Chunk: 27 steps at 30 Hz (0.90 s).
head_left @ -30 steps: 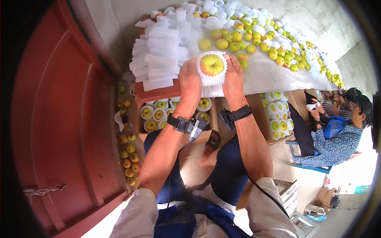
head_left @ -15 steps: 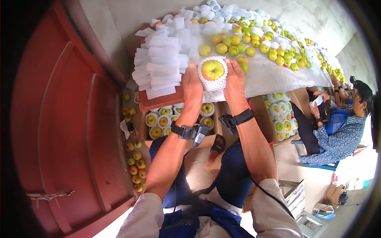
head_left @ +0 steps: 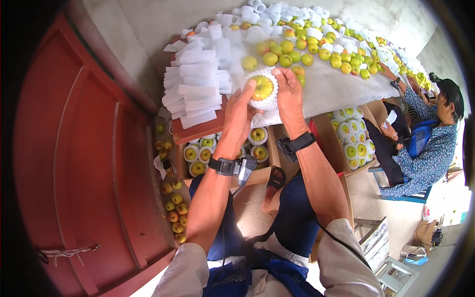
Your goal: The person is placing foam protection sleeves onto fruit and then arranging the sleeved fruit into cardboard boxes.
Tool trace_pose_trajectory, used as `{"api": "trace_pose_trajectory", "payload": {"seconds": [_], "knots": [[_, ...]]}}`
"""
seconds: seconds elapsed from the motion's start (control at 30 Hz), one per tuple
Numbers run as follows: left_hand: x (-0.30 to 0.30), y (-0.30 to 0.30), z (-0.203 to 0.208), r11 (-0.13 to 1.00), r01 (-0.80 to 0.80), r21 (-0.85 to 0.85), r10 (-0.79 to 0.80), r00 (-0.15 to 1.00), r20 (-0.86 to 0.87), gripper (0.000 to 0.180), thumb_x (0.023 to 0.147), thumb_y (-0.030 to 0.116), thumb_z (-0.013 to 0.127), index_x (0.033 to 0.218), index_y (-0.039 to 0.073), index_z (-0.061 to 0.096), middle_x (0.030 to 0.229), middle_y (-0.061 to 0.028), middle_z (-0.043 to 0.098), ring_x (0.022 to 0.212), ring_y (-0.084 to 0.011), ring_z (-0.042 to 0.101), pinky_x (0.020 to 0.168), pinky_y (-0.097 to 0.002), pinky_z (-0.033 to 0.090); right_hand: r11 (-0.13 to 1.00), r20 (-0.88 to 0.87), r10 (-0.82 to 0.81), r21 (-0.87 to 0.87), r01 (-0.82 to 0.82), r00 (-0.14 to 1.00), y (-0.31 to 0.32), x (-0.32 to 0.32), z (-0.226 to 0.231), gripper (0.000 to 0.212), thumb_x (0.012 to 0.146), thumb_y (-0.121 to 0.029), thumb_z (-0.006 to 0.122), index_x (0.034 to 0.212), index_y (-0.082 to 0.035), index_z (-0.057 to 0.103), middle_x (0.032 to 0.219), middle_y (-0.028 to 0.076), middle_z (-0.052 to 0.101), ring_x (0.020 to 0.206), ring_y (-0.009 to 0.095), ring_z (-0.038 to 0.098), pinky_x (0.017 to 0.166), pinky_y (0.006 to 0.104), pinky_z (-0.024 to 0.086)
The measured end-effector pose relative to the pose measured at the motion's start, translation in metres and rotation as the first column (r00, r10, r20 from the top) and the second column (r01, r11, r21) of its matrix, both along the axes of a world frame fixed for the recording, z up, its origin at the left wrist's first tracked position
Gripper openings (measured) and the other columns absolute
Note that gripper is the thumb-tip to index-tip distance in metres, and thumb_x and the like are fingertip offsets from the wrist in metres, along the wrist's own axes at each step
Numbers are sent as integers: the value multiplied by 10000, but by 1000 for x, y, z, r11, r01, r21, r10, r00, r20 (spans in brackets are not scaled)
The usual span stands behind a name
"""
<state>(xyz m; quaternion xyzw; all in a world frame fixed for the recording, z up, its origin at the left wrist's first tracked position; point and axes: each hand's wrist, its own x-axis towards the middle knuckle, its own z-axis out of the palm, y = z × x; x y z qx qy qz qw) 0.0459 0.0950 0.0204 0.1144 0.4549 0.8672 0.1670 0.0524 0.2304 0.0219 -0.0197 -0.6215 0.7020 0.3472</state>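
Observation:
A yellow-green apple (head_left: 262,89) with a reddish blush sits in a white foam net sleeve (head_left: 267,104), held up over the table's front edge. My left hand (head_left: 239,110) grips it from the left, thumb pressed on the apple's face. On the other side, my right hand (head_left: 289,94) pinches the sleeve's upper right edge with bent fingers. Just left of my hands lies a layered pile of flat white foam sleeves (head_left: 200,94). Below them, a cardboard box (head_left: 232,176) holds several sleeved apples, partly hidden by my left forearm.
Many loose apples (head_left: 285,60) and foam sleeves spread over the white-covered table (head_left: 321,94). A second box of sleeved apples (head_left: 351,136) stands to the right, beside a seated co-worker (head_left: 428,148). Loose apples (head_left: 177,213) lie on the floor by the red door (head_left: 94,173).
My left hand has shifted its thumb onto the apple's face, and my right fingers have moved to the sleeve's edge. The co-worker's arm now reaches out to the apples on the table.

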Motion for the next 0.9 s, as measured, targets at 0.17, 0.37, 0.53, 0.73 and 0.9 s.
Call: {"api": "trace_pose_trajectory", "payload": {"seconds": [0.17,0.37,0.53,0.73,0.9], "knots": [[0,1,1,998,52,39,-54,997,51,452,963,400,652,1179,4,628,1031,-41,675,862,-100,631,628,-239,494,979,-16,101,-174,-102,995,3,-3,-3,168,993,-169,631,1053,-14,655,939,2,644,858,74,571,760,229,478],[0,-1,-1,999,42,-14,-42,999,-25,434,937,406,688,1163,40,636,1018,-23,671,888,-93,615,718,-241,471,969,33,26,-247,-17,999,6,-12,-20,170,952,-99,641,1068,25,647,961,58,670,866,120,606,761,268,495],[1,-3,1,999,52,-13,-52,998,-27,427,934,399,692,1171,48,638,1027,-20,674,890,-88,609,731,-240,468,975,38,-5,-223,13,999,10,-12,-24,185,954,-106,641,1078,31,634,969,79,671,866,125,607,761,270,494],[-2,-5,-3,1000,22,-23,-21,1000,9,459,941,424,683,1177,33,638,1028,-28,677,875,-96,607,698,-244,469,980,164,-37,-187,68,986,9,-5,-15,216,991,-157,578,1074,39,618,927,81,656,842,127,592,743,281,486],[-5,-4,-3,997,-2,-81,2,1000,-3,494,947,446,675,1183,15,633,1014,-38,683,857,-107,610,684,-262,481,982,174,-109,-133,133,979,4,-5,-12,249,1016,-199,524,1058,31,610,895,77,641,807,138,577,727,284,474]]}}
